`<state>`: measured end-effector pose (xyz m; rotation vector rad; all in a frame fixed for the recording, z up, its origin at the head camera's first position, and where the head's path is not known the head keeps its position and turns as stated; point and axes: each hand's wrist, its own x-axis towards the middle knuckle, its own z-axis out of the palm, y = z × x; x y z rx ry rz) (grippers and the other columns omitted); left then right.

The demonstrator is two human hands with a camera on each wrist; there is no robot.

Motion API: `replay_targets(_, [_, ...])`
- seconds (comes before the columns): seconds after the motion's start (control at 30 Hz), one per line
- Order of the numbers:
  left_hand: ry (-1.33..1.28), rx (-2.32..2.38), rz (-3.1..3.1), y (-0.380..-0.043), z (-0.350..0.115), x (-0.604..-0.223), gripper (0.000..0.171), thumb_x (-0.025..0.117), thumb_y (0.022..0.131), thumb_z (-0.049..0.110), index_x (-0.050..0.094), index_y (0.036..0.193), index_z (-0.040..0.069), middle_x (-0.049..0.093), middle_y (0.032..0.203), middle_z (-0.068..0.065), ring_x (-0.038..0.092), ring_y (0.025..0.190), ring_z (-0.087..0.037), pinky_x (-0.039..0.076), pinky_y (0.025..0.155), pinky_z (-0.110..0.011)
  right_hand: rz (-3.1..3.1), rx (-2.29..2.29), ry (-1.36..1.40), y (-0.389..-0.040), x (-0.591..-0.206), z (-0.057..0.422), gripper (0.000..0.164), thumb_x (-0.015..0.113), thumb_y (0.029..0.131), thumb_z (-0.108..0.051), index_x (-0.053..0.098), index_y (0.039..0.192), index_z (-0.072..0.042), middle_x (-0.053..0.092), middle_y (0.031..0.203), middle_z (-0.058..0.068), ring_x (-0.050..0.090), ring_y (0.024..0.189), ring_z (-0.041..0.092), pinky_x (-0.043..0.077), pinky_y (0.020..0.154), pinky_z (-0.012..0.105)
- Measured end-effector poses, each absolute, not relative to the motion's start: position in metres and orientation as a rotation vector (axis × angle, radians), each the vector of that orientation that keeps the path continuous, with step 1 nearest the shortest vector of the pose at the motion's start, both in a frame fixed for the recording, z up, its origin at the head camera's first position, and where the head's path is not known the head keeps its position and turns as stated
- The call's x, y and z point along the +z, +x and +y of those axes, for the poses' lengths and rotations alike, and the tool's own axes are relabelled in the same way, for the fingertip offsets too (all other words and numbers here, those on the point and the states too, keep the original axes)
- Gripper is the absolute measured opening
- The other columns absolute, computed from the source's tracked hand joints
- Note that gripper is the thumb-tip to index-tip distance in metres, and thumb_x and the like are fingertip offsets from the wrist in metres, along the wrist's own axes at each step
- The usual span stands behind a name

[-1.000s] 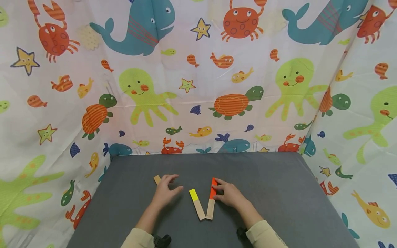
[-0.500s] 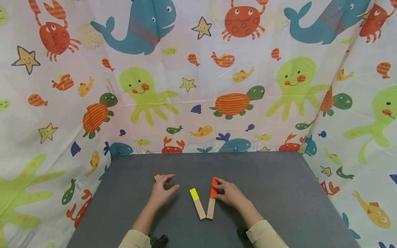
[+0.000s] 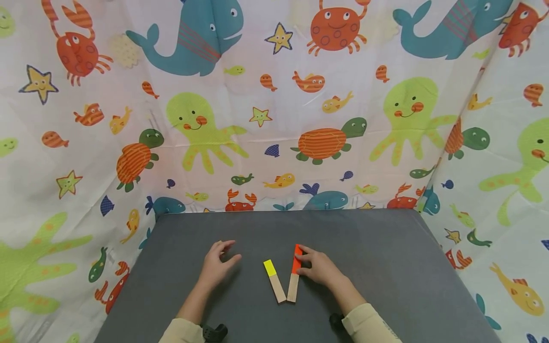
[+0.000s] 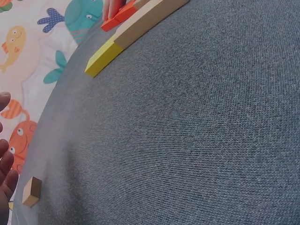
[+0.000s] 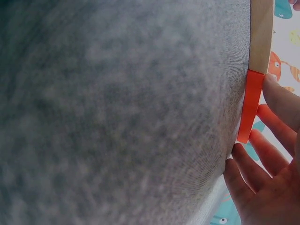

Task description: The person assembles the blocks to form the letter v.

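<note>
On the grey table, a yellow block (image 3: 269,267) lies end to end with a plain wooden block (image 3: 278,289). Beside them an orange block (image 5: 251,107) continues from another wooden block (image 3: 293,288); the two rows nearly meet at their near ends, forming a V. My right hand (image 3: 318,267) rests at the orange block, its thumb along the right side near the joint and its fingers toward the far end. To the left, my left hand (image 3: 216,267) is held with fingers apart and nothing between them. A small wooden block (image 4: 32,191) lies near its fingers, hidden in the head view.
The grey cloth-covered table (image 3: 364,228) ends at a white curtain (image 3: 266,133) printed with sea animals, which also hangs at both sides. In the left wrist view, a small yellowish piece (image 4: 11,205) shows behind the loose wooden block.
My left hand has drifted left and slightly toward me, covering the loose wooden block in the head view. My right hand and the V of blocks stay essentially in place.
</note>
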<state>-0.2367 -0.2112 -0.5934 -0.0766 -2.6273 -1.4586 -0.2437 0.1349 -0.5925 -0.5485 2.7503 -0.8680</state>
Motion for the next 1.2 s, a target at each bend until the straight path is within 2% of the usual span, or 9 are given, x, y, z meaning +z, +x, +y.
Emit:
replay_targets(0.37, [-0.054,-1.469,-2.61,-0.24,-0.217,-0.599,0.05,0.081,0.087,0.019,0.065,0.132,0.006,0.058,0.125,-0.02,0.057,0.116,-0.037,0.048,0.102,-0.056,2.752,-0.851,-0.536,-0.244,-0.594,0.135,0.055,0.077,0.09,-0.031,0.062,0.14,-0.017,0.039,0.161,0.007,0.045,0.141,0.039,0.042,0.11,0.057])
replay_targets(0.67, [0.034,-1.398,-2.626,-0.245,-0.227,-0.602,0.05,0.081,0.086,0.017,0.065,0.132,0.008,0.058,0.123,-0.015,0.056,0.111,-0.032,0.048,0.095,-0.05,2.741,-0.875,-0.542,-0.241,-0.591,0.135,0.054,0.077,0.09,-0.029,0.062,0.14,-0.015,0.039,0.161,0.008,0.044,0.141,0.041,0.041,0.11,0.058])
replay_targets(0.8, [0.05,-1.366,-2.645,-0.247,-0.228,-0.6,0.053,0.081,0.085,0.015,0.063,0.135,0.008,0.056,0.124,-0.016,0.055,0.113,-0.034,0.047,0.094,-0.049,2.745,-0.878,-0.547,-0.241,-0.59,0.135,0.054,0.077,0.091,-0.029,0.062,0.14,-0.014,0.039,0.161,0.009,0.044,0.141,0.041,0.041,0.11,0.058])
replay_targets(1.03, [0.074,-1.296,-2.669,-0.251,-0.233,-0.599,0.055,0.076,0.082,0.008,0.063,0.135,0.007,0.054,0.129,-0.016,0.053,0.118,-0.034,0.047,0.095,-0.049,2.745,-0.875,-0.533,-0.242,-0.591,0.134,0.054,0.076,0.091,-0.03,0.062,0.14,-0.016,0.038,0.161,0.008,0.043,0.142,0.04,0.041,0.111,0.058])
replay_targets(1.2, [0.116,-1.272,-2.7,-0.254,-0.237,-0.603,0.06,0.073,0.079,0.006,0.061,0.137,0.008,0.05,0.137,-0.018,0.045,0.126,-0.037,0.041,0.104,-0.057,2.741,-0.879,-0.54,-0.241,-0.591,0.135,0.054,0.076,0.091,-0.03,0.061,0.141,-0.016,0.038,0.161,0.009,0.043,0.142,0.041,0.041,0.11,0.058])
